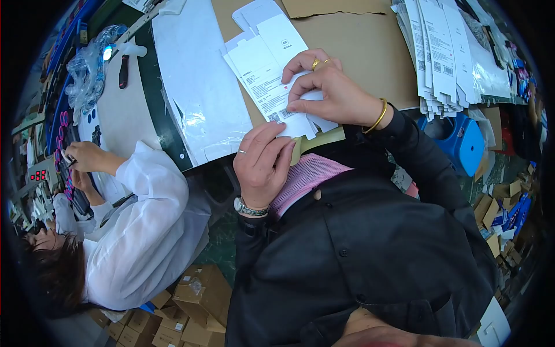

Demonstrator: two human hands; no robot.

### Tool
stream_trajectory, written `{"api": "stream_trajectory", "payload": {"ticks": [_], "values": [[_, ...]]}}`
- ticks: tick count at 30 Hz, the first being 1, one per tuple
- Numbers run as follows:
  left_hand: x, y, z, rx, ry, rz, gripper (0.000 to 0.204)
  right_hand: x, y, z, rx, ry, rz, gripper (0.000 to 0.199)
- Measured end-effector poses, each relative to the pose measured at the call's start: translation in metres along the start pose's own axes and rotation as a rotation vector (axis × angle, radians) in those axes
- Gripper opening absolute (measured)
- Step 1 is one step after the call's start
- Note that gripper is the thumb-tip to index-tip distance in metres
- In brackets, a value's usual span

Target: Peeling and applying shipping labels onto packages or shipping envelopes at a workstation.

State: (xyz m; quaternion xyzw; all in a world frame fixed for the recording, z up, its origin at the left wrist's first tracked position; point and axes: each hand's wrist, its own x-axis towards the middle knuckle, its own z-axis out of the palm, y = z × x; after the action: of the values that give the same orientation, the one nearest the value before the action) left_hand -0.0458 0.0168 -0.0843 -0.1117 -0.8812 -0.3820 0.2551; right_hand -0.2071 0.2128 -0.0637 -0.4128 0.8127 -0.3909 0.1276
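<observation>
A white, unfolded flat carton [272, 69] with printed text and code patches lies before me at the table's edge. My left hand [263, 165], with a ring and a wristwatch, is closed at its lower left corner, fingertips and thumb against the end flap. Over the carton's lower right part is my right hand [329, 89], wearing rings and a gold bangle. Its thumb and index finger are pinched together close to the printed face; anything between them is too small to make out. A yellowish sheet [324, 140] shows under the carton's near end, beside my left thumb.
A stack of flat white cartons [430, 58] stands at the back right, above a blue plastic stool [465, 144]. A clear plastic-covered white sheet [202, 87] lies left. Farther left, a person in white [144, 214] works. Brown boxes [199, 295] are piled on the floor.
</observation>
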Motion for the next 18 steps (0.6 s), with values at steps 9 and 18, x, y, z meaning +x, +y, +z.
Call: {"api": "stream_trajectory", "payload": {"ticks": [9, 18], "values": [[0.0025, 0.0016, -0.0012, 0.025, -0.021, -0.001, 0.021, 0.0000, 0.0004, -0.0004, 0.001, 0.004, -0.014, 0.014], [0.0019, 0.0015, -0.0012, 0.020, -0.033, -0.009, 0.020, -0.0007, -0.0004, 0.0010, -0.001, 0.011, -0.009, 0.013]]}}
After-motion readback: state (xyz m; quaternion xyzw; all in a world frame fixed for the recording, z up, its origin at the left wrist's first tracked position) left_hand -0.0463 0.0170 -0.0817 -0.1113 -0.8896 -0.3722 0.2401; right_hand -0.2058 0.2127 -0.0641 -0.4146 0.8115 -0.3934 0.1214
